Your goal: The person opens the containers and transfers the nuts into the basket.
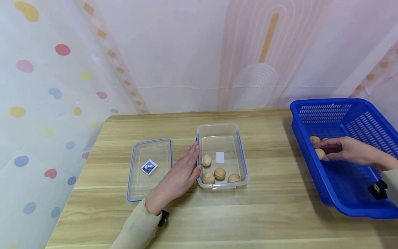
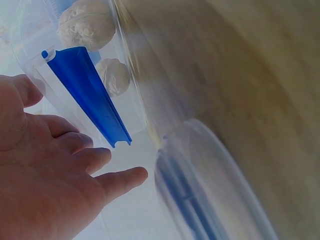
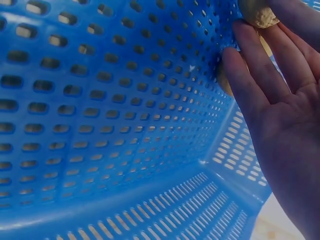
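My left hand (image 1: 183, 169) rests with extended fingers against the left side of a clear plastic food container (image 1: 222, 128). Several walnuts (image 1: 219, 174) lie toward its near end, beside a small white square (image 1: 219, 157). The left wrist view shows the container's blue side clip (image 2: 90, 95) by my fingers, with walnuts (image 2: 87, 25) behind the clear wall. Inside the blue basket (image 1: 311, 180), my right hand (image 1: 345, 150) pinches a walnut (image 1: 320, 154) between thumb and fingers. Another walnut (image 1: 315, 139) sits just beyond it; in the right wrist view the pinched walnut (image 3: 257, 12) is partly cut off.
Left of the container, a clear lid (image 1: 136, 183) with a blue seal and a printed label (image 1: 149, 167) lies flat, partly behind my left forearm. The wooden table (image 1: 264, 214) meets a patterned wall covering (image 1: 186, 69) at the back. The basket stands at the table's right.
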